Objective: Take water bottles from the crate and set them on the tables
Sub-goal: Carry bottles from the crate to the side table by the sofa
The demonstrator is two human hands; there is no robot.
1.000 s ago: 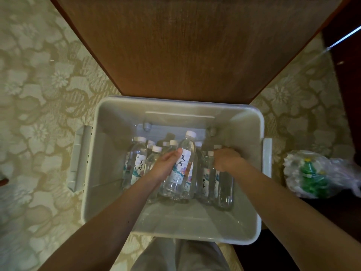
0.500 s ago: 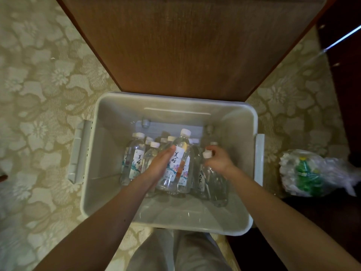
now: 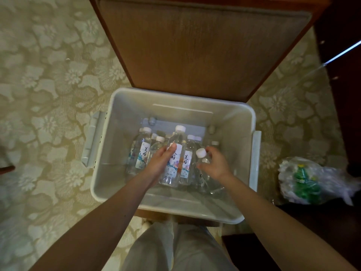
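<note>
Floral beige carpet; brown upholstered chair back; dim light.

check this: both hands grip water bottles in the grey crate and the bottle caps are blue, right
Not quite: the head view shows white caps, not blue. The left hand and right hand do grip water bottles in the grey crate.

A single head camera is looking steeply down from close above into the crate on the floor.
</note>
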